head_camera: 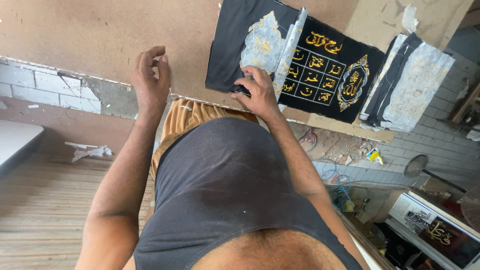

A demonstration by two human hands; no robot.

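A black cloth (227, 45) with gold embroidered panels (320, 75) lies on the brown tabletop (75, 30). A pale silvery embroidered piece (262, 45) lies on top of it. My right hand (257, 92) pinches the cloth's near edge at the table's rim. My left hand (150, 80) rests at the table edge to the left, apart from the cloth. Its fingers are loosely curled and I see nothing in them. My dark shirt and orange trousers fill the lower middle.
A stack of folded black and silvery cloths (410, 85) sits at the table's right end. Below are grey tiles, a wood-plank floor (45, 210), blue cable (340, 192), a fan (417, 165) and framed black-and-gold pieces (440, 235).
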